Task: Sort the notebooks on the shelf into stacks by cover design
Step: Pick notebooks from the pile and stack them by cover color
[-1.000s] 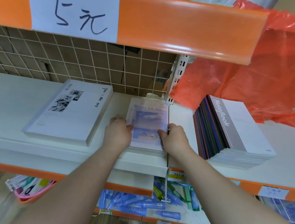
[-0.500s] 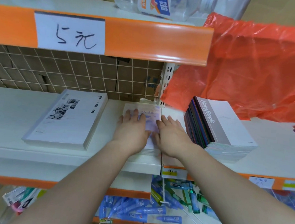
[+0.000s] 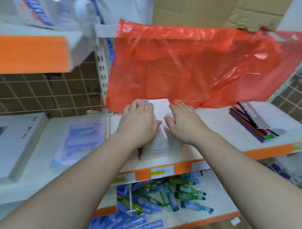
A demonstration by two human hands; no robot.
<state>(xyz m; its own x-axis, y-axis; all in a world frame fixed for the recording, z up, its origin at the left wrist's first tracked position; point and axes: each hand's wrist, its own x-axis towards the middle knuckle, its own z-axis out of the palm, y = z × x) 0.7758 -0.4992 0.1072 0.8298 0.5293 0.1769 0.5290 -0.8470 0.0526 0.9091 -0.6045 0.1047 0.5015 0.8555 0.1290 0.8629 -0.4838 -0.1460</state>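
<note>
Both hands have moved right from the blue-cover notebook stack (image 3: 79, 141) to a pale notebook stack (image 3: 160, 106) on the shelf (image 3: 218, 119). The left hand (image 3: 138, 124) and right hand (image 3: 183, 124) lie flat on it, fingers straight, grasping nothing, below a red plastic bag (image 3: 186, 66).

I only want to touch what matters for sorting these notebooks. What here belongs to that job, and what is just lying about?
Job: left hand, right hand, pale notebook stack under both palms, white stack, blue-cover stack, dark-edged stack far right.
Lying about: red plastic bag, pens underneath, clear bottle up top.
</note>
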